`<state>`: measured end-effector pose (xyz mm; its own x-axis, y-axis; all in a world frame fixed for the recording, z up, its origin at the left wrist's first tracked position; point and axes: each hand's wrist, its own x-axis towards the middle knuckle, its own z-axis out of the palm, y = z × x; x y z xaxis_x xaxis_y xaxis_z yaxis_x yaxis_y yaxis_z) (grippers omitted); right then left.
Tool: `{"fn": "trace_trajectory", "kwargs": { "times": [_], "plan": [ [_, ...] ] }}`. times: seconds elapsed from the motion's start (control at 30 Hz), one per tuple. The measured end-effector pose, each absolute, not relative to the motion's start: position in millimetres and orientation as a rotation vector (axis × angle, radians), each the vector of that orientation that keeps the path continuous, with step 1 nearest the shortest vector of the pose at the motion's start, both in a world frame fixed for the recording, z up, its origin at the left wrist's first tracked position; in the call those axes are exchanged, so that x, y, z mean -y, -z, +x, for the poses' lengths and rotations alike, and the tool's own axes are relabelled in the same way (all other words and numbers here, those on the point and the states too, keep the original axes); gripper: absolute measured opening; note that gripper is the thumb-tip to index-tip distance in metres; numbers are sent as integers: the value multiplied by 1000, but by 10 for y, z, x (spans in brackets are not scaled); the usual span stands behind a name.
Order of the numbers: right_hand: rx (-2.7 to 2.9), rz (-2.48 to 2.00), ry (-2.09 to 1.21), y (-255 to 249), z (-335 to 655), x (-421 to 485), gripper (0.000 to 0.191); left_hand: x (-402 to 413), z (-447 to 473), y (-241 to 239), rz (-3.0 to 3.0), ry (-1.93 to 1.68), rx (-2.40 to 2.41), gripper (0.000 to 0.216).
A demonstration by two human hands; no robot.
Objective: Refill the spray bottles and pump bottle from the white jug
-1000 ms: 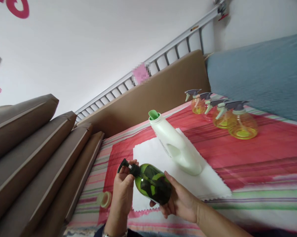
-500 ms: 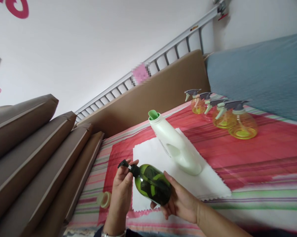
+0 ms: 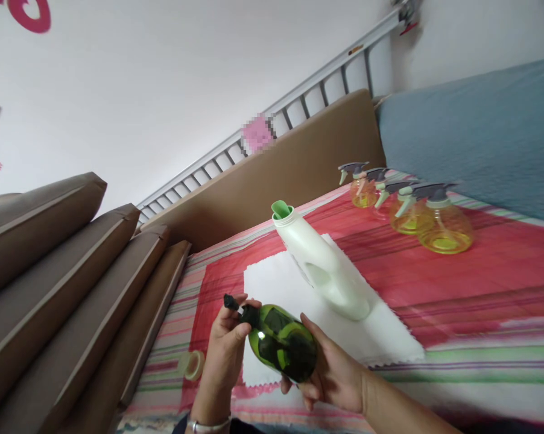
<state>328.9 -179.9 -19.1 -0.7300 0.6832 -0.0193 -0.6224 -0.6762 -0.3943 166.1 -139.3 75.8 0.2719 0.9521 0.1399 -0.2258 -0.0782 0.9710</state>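
Note:
Between my two hands a dark green pump bottle point(image 3: 283, 343) is held tilted, its black pump head pointing up and left. The fingers of my left hand point(image 3: 227, 337) are closed around the black collar below the pump. My right hand point(image 3: 330, 367) grips the bottle's base from below and the right side. Just beyond it, a pale green jug point(image 3: 324, 265) stands uncapped on a white cloth point(image 3: 272, 283), with a green spout showing in its mouth. Left of my left wrist, a pale green cap point(image 3: 193, 365) lies on the striped cloth.
Several yellowish spray bottles point(image 3: 446, 229) with grey trigger heads stand in a row at the right on a red sheet point(image 3: 493, 283). Brown padded panels point(image 3: 86, 289) rise at the left. A metal railing point(image 3: 299, 105) runs behind, and a blue-grey surface point(image 3: 471, 132) bounds the right.
The pump bottle has shifted slightly right and down, and its pump head has turned a little. Both hands keep hold of it. The jug and spray bottles stay put.

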Motion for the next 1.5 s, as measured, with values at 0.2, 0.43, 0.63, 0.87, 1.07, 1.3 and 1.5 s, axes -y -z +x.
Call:
{"fn": "trace_trajectory", "kwargs": {
  "times": [0.2,0.43,0.63,0.87,1.07,1.3,1.5],
  "plan": [
    [491,-238,-2279,194,3270,1781,80,1393,1676,-733,1209,-1181,-811,43],
    [490,-286,-2238,198,3279,1775,80,1353,1737,-717,1160,-1280,-992,34],
    [493,-216,-2297,173,3304,1790,79,1349,1716,-755,1199,-1235,-970,38],
    [486,-179,-2413,213,3320,1776,86,1394,1669,-786,1350,-1165,-860,33],
    [497,-122,-2510,230,3343,1774,93,1391,1598,-768,1446,-1110,-811,40],
    [527,-77,-2568,259,3324,1779,98,1429,1602,-774,1420,-1087,-793,43],
    [431,-54,-2221,253,3251,1807,69,1433,1696,-686,1252,-1265,-879,37]
  ]
}}
